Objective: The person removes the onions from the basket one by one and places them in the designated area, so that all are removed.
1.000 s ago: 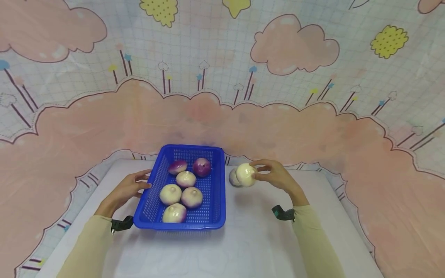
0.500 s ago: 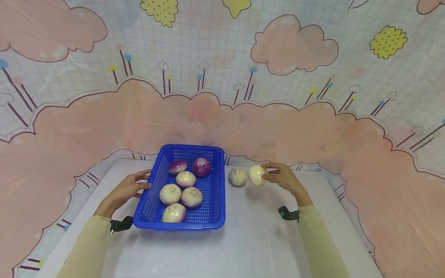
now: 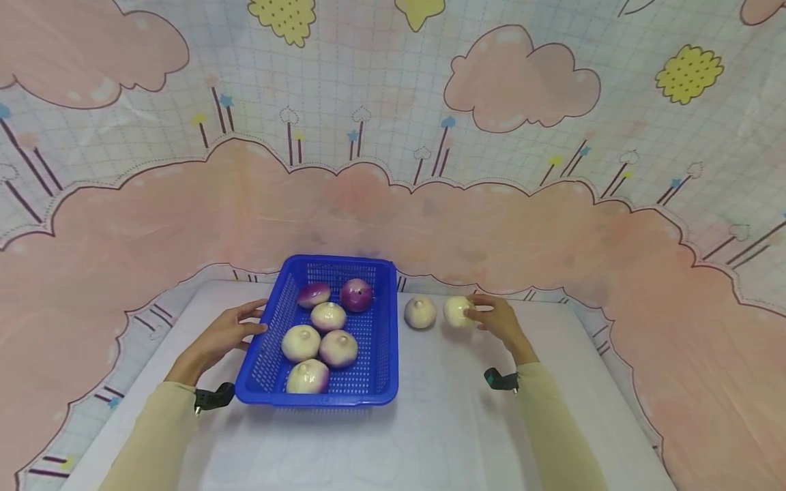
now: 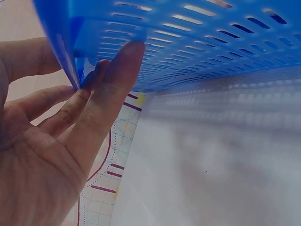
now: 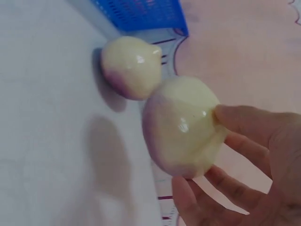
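Observation:
A blue plastic basket (image 3: 393,341) sits on the white table, holding several purple-and-white turnips (image 3: 338,348). At its left side, my left hand (image 3: 217,339) holds the rim; the left wrist view has fingers (image 4: 110,89) against the slotted outer wall. To the right of the basket, my right hand (image 3: 502,324) pinches a glossy, mostly white turnip (image 3: 457,311) between thumb and fingers. In the right wrist view, that turnip's shadow lies apart from it on the cloth. Another turnip (image 3: 420,312) rests on the table between the basket and the held one.
A white cloth covers the tabletop (image 3: 442,423). Behind the table hangs a printed curtain (image 3: 522,225) with pink clouds, close to the back edge. Each wrist wears a small black camera mount (image 3: 502,379).
My right hand has carried its turnip rightward, away from the turnip it overlapped in view, and slightly lower in the last half second. The left hand and basket have stayed put.

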Demonstrator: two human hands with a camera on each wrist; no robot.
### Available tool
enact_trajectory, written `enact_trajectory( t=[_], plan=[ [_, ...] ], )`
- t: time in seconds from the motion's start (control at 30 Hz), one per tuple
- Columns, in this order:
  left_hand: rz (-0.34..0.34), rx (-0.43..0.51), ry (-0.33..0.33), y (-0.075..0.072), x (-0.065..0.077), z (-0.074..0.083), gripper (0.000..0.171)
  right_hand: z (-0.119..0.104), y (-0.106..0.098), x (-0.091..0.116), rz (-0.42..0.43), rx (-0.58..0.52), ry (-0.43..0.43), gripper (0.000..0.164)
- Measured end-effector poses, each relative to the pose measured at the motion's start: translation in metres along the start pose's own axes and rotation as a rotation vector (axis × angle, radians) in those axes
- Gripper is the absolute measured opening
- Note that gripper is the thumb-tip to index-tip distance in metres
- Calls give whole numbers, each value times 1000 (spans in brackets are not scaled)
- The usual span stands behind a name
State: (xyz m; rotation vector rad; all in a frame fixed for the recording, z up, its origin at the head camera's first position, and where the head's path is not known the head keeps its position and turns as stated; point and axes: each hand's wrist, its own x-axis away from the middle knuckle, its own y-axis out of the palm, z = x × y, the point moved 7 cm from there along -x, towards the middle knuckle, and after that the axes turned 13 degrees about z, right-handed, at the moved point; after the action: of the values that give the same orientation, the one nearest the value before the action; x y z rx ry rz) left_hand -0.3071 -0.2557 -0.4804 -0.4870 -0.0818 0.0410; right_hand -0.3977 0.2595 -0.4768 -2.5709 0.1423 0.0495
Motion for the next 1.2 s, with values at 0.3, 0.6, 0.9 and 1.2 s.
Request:
enact_trajectory(
  t=[0.3, 0.6, 0.9, 1.2],
  plan=[
    [1, 3, 2, 0, -1, -1, 71, 14, 14, -11, 108, 34, 57, 50],
    [-2, 9, -7, 1, -3, -3, 71, 27, 18, -13, 158, 92, 77, 49],
    [-2, 7, 8, 0, -5, -4, 71, 27, 18, -11, 141, 83, 120, 58],
    [4, -2, 0, 0, -4, -5, 71, 12, 6, -4, 164, 127, 76, 63]
  ],
)
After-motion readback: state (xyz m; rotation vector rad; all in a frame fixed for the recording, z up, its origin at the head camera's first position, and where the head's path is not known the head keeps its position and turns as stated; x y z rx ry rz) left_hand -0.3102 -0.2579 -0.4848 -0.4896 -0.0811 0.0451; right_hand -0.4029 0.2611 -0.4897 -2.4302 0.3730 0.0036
